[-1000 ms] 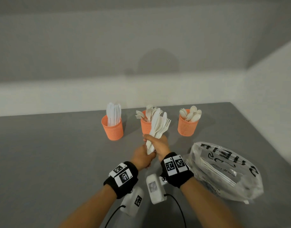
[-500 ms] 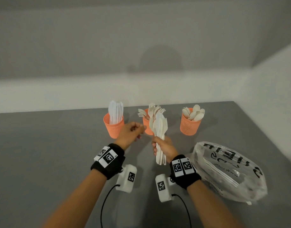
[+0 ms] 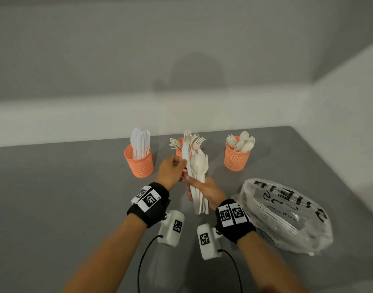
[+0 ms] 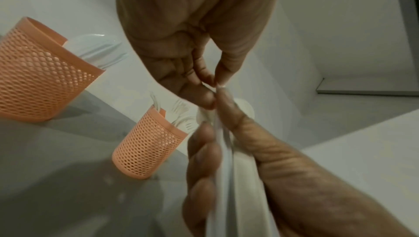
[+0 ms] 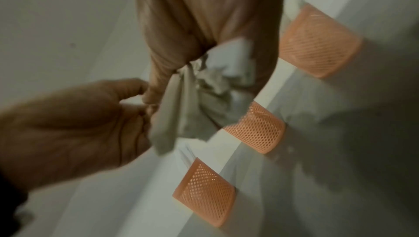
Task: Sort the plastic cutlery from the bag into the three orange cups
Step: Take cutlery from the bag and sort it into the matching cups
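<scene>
Standing on grey table (image 3: 65, 197) by white wall (image 3: 118, 60); right hand (image 3: 206, 192) grasping cutlery bundle (image 3: 199, 176), left hand (image 3: 170, 170) pinching one piece.

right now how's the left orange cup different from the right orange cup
The left orange cup holds flat white knives standing upright and packed close; the right orange cup holds cream spoons, bowls up and fanned out. The left cup stands nearer the person's left hand; the right cup stands nearer the plastic bag. Both are orange mesh cups, upright on the grey table.
</scene>
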Available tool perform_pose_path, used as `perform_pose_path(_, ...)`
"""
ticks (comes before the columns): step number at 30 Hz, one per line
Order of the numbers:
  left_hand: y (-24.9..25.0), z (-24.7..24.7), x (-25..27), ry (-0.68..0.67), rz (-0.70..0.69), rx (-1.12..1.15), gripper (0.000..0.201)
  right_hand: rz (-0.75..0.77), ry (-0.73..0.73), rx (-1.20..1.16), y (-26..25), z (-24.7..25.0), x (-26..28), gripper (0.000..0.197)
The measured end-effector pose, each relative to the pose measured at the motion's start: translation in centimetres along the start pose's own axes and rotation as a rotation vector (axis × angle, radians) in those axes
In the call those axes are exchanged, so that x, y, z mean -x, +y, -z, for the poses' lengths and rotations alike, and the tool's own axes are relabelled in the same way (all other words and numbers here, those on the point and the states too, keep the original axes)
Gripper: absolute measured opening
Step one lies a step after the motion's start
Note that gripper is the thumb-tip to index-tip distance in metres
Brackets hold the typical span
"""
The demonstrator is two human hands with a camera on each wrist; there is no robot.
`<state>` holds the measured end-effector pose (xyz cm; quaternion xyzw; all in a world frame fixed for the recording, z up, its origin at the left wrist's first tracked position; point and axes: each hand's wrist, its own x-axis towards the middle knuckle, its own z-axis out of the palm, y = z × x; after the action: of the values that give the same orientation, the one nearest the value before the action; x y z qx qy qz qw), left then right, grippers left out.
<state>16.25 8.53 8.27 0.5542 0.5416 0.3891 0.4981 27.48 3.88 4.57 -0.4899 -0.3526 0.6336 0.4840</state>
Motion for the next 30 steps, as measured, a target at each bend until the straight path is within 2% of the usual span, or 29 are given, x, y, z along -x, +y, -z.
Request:
perform_pose_path(6,0.1,0.1,0.4,-0.054,0.046,0.164,0.016,0.01,0.011,-0.04,0.0,0.7,0.0,0.012)
perform_pose_path(11,-0.5,-0.5,0.5,0.028,0.026,0.186,0.009,0.097,0.065,0.01,-0.1,0.4,0.0,0.002)
perform_pose_path(16,-0.7,-0.8,0.5,-0.012,0.036,0.3,0.005,0.139,0.089,-0.031,-0.3,0.6,0.2,0.007)
perform_pose_path(21,-1.2,-1.1,0.3,-0.048,0.013,0.333,0.013,0.153,0.104,-0.027,-0.2,1.1,0.2,0.018)
perform_pose_path(23,-1.3,-1.3,0.4,-0.05,0.001,0.305,0.017,0.154,0.116,-0.012,-0.2,1.3,0.2,0.018)
perform_pose_path(26,-0.8,-1.1,0.4,0.006,-0.018,0.328,0.02,0.144,0.155,-0.032,-0.2,1.6,0.2,0.006)
perform_pose_path(28,0.0,-0.3,-0.1,0.067,-0.032,0.378,0.021,0.1,0.178,-0.035,-0.5,2.1,0.2,0.007)
perform_pose_path(30,0.6,0.9,-0.7,0.051,-0.038,0.317,0.016,0.045,0.137,0.001,-0.9,2.6,0.5,0.008)
